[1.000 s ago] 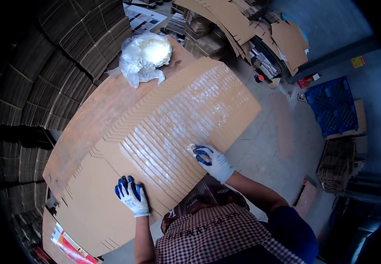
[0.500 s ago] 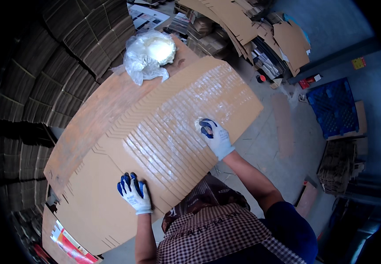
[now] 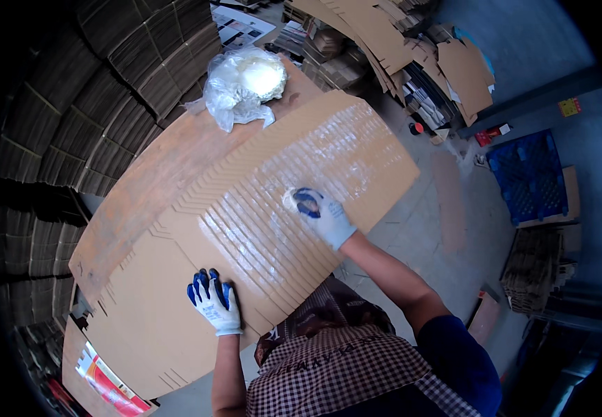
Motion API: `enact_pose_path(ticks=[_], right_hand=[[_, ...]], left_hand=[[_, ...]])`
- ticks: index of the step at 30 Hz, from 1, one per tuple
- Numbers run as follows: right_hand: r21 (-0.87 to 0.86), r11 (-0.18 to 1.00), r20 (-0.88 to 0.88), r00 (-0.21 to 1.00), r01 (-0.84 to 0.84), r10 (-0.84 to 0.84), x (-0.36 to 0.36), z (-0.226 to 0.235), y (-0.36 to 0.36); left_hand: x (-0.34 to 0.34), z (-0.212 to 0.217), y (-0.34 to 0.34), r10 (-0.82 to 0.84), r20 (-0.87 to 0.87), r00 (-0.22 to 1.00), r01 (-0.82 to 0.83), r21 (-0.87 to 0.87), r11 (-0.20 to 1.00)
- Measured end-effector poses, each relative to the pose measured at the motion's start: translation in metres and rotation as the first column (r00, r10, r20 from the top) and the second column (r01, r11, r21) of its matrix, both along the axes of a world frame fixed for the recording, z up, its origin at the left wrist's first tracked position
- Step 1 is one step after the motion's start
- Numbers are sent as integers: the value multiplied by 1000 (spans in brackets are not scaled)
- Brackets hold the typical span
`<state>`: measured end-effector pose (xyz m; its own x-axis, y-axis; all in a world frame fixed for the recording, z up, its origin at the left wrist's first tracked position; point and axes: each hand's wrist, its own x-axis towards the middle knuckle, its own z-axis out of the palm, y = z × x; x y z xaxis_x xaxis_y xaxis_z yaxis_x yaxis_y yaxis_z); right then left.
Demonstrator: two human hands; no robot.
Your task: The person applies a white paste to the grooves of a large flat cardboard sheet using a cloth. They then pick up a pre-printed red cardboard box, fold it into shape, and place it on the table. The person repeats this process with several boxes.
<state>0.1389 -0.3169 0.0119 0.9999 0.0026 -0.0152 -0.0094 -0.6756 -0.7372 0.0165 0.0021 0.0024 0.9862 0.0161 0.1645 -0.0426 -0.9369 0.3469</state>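
Observation:
Overlapping brown cardboard sheets lie fanned across a wooden table, their edges stepped in a row of strips. A wet, whitish smear covers many of these strips. My right hand, in a white glove with blue coating, presses a small pale wad onto the smeared strips; its fingers are curled round it and hide most of it. My left hand, gloved alike, rests flat with fingers spread on the bare cardboard left of the smear. At the table's far end sits a clear plastic bag with white paste in it.
The wooden tabletop shows along the far side. Tied cardboard stacks rise at the left. Loose cardboard is piled beyond the table. A blue pallet leans at the right. A red printed sheet lies at the near left corner.
My right hand has slid left across the smeared strips with the pale wad. My left hand stays in place on the cardboard. The whole view has shifted slightly.

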Motion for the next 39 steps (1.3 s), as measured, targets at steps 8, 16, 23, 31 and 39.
enact_pose_path(ticks=[8,16,23,31,39], right_hand=[[87,994,105,992,-73,63,13,9,14],[62,997,117,992,-53,46,37,20,28],[-175,971,128,981,164,-142,44,-4,-13],[-25,951,11,952,307,-307,-81,37,-29],[-162,893,21,906,420,-423,-76,9,-52]], left_hand=[[-2,-2,3,7,18,1000,-7,3,1000],[-3,-3,6,10,31,999,-10,-1,1000],[1,0,1,5,15,1000,-4,-14,1000],[-1,-2,1,11,3,1000,-11,1,1000],[-1,0,3,4,-27,1000,-4,23,1000]])
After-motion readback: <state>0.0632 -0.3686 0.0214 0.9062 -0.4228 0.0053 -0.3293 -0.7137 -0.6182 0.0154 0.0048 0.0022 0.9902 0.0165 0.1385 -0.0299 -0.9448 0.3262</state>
